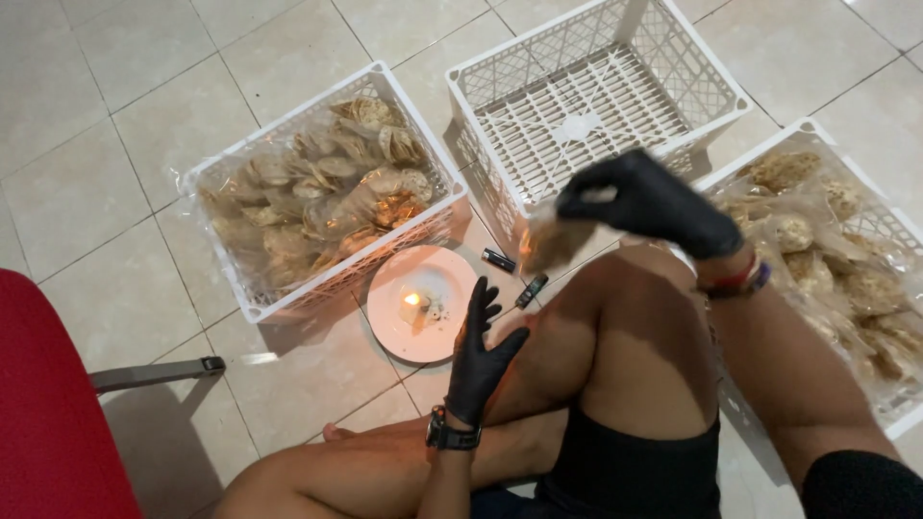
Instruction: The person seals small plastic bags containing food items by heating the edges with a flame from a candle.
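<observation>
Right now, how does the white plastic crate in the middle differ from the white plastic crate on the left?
The middle white lattice crate is empty, its slatted bottom bare; the left white lattice crate is heaped with clear bags of pale round crackers. The middle crate sits farther from the person, while the left crate stands beside the pink plate with its small flame. Both are white, rectangular, open-topped and rest on the tiled floor.

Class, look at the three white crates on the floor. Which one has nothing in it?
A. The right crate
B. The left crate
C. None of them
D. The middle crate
D. The middle crate shows its bare slatted bottom, while the left crate and right crate each hold clear bags of crackers.
</observation>
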